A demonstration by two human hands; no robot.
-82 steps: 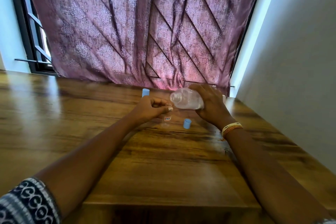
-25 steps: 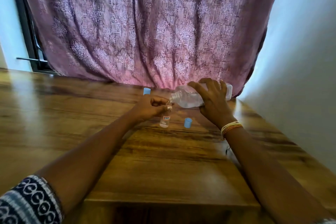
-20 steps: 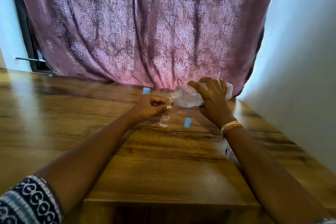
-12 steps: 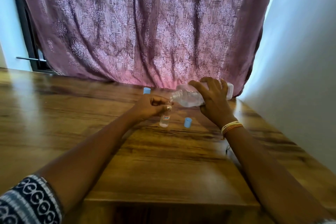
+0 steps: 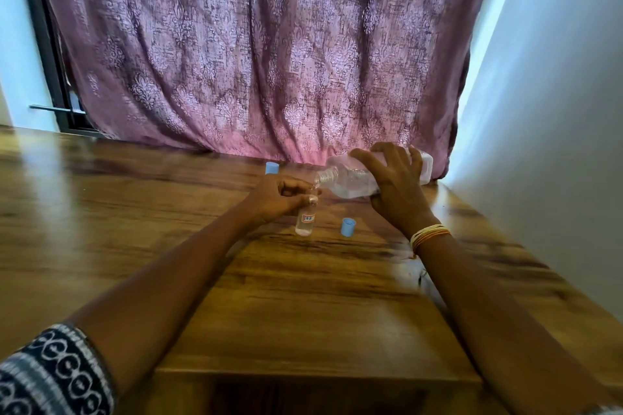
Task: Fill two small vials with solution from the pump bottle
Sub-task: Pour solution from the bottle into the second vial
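Observation:
My left hand pinches the neck of a small clear vial with a red-edged label; the vial stands on the wooden table, a little clear liquid at its bottom. My right hand grips a clear plastic bottle, tipped on its side with its open threaded neck right above the vial's mouth. No pump head is on the bottle. A light blue cap stands on the table just right of the vial. A second light blue cap sits farther back near the curtain.
A mauve patterned curtain hangs along the table's far edge. A pale wall runs close along the right side. A dark window frame shows at far left. The table's near edge lies below my forearms.
Since 3.3 s ago the bottle has turned so its neck points at the vial's mouth. Over the last second both hands and the vial have stayed nearly still.

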